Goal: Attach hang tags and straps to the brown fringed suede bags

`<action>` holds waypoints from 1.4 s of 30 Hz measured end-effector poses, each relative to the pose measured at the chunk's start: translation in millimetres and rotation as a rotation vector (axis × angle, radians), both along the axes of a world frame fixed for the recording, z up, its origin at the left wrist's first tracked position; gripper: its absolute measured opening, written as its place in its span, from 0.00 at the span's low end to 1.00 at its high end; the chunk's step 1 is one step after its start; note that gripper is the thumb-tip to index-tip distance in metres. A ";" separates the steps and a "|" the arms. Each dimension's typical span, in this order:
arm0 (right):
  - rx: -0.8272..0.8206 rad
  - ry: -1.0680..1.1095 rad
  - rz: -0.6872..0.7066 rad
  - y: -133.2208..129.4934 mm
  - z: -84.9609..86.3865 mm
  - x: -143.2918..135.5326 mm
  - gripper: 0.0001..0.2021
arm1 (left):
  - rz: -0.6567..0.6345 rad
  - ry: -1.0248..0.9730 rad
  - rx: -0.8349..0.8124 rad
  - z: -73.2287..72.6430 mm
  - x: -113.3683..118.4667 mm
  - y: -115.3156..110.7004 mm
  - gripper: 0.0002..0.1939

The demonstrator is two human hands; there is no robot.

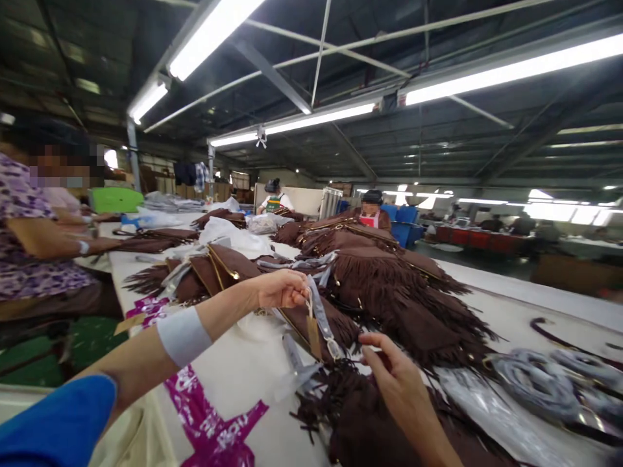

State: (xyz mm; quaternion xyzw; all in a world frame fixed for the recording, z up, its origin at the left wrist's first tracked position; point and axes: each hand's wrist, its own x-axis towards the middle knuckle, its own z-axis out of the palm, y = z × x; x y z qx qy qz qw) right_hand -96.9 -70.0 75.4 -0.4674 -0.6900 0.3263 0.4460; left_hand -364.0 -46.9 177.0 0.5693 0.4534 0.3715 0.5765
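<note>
My left hand (286,290) is closed in a pinch at the top of a grey-wrapped bag strap (320,311). The strap slopes down to a metal clasp (333,349), and a tan hang tag (313,337) dangles beside it. My right hand (396,376) is held with thumb and index finger apart, just right of the clasp and over a dark brown fringed bag (384,421). Nothing shows in its fingers. Behind my hands, more brown fringed bags (374,272) lie in a pile.
Purple printed plastic (209,421) lies on the white table (233,370) at left. Clear plastic wrapping (491,402) and coiled grey-wrapped straps (530,383) are at right. A co-worker in a patterned top (34,233) is at left; other people work farther back.
</note>
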 end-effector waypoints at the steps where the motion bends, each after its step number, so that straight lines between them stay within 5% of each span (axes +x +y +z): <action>1: -0.059 0.078 0.044 -9.1 9.3 -6.1 0.23 | -0.042 -0.030 -0.018 -1.9 11.2 -3.9 0.09; 4: -0.138 0.287 0.196 -27.6 23.2 -20.5 0.32 | -0.147 -0.098 -0.074 -11.5 41.5 -11.1 0.09; 7: -0.216 0.373 0.357 -30.9 19.5 -28.0 0.42 | -0.220 -0.114 -0.102 -20.6 64.1 -11.8 0.10; 13: -0.403 0.303 0.509 -15.7 6.9 -18.2 0.34 | -0.315 0.182 0.088 -22.4 70.1 -7.4 0.08; 18: -0.421 0.254 0.474 -10.6 14.3 3.6 0.32 | -0.449 0.334 0.070 -21.7 48.6 0.8 0.12; 25: -0.383 0.079 0.400 -2.7 9.4 22.6 0.20 | -0.408 0.428 0.077 -34.8 23.0 8.2 0.11; 30: 0.028 -0.123 0.112 -8.4 9.2 2.9 0.15 | -0.323 0.491 0.371 -48.5 39.1 -5.2 0.05; 32: 0.040 -0.028 0.153 -15.6 9.0 -14.0 0.17 | -0.298 0.537 0.536 -54.8 54.1 -15.5 0.06; 35: -0.248 0.161 0.376 -21.0 0.4 -31.6 0.22 | -0.301 0.567 0.662 -65.4 70.3 -27.5 0.13; 38: -0.398 0.163 0.414 -13.7 -14.5 -29.3 0.23 | -0.308 0.459 0.547 -77.6 67.9 -26.0 0.09; 42: -0.148 -0.115 0.268 1.4 -26.3 -11.7 0.10 | -0.172 0.413 0.259 -94.4 45.0 -0.3 0.11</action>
